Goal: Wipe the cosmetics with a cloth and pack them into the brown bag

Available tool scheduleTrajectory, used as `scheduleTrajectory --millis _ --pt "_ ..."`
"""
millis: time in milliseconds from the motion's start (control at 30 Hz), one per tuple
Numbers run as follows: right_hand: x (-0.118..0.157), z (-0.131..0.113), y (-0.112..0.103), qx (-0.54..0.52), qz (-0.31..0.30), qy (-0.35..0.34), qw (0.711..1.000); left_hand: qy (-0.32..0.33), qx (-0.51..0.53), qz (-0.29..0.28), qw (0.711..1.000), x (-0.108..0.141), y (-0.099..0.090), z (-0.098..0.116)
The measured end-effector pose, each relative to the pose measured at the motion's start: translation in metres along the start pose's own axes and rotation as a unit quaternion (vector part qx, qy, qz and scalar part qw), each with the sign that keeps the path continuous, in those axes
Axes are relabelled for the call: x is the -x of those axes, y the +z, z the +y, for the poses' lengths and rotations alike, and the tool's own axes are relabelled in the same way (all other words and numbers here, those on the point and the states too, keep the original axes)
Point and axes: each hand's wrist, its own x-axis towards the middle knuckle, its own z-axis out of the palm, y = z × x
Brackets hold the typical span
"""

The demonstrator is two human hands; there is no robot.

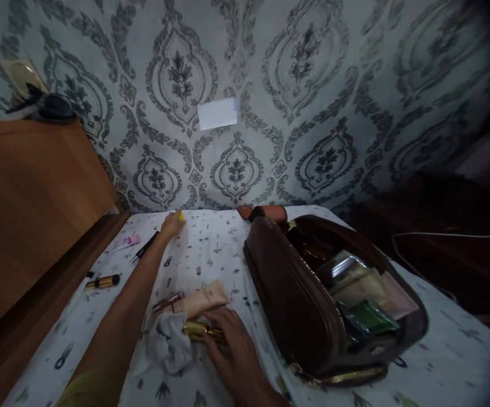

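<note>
My left hand (171,225) is stretched to the far edge of the patterned white cloth, its fingers closed round a small yellow item (181,217). Near the front, my right hand (232,345) has its fingers round a gold tube (204,331). A crumpled grey-white cloth (172,342) lies just left of that tube. Behind it are a beige squeeze tube (204,299) and a dark reddish slim tube (167,302). To the right stands an open brown zip bag (291,294) holding several packets, one of them green (367,319).
A black comb-like item (146,247), a pink item (132,239) and a gold-and-black tube (103,281) lie at the left. A brown case (270,212) rests behind the bag. Wooden furniture (37,209) borders the left side; a patterned wall (236,158) rises behind.
</note>
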Motion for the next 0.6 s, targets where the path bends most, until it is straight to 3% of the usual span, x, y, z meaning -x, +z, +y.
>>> scheduleTrajectory --millis 167,300,433,600 --pt "-0.003 0.000 -0.003 -0.010 -0.013 0.010 1.000 -0.003 0.038 -0.008 0.999 0.005 -0.005 -0.005" --pt "-0.005 -0.003 -0.006 -0.017 -0.029 0.028 0.999 -0.004 0.121 -0.035 0.992 0.026 -0.017 -0.008" --pt "-0.007 -0.007 -0.009 -0.041 -0.034 0.054 0.997 0.012 0.243 -0.081 0.966 0.066 -0.030 -0.004" --pt "-0.008 -0.008 -0.009 -0.101 -0.005 0.111 0.989 0.055 0.366 -0.150 0.917 0.144 -0.056 0.010"
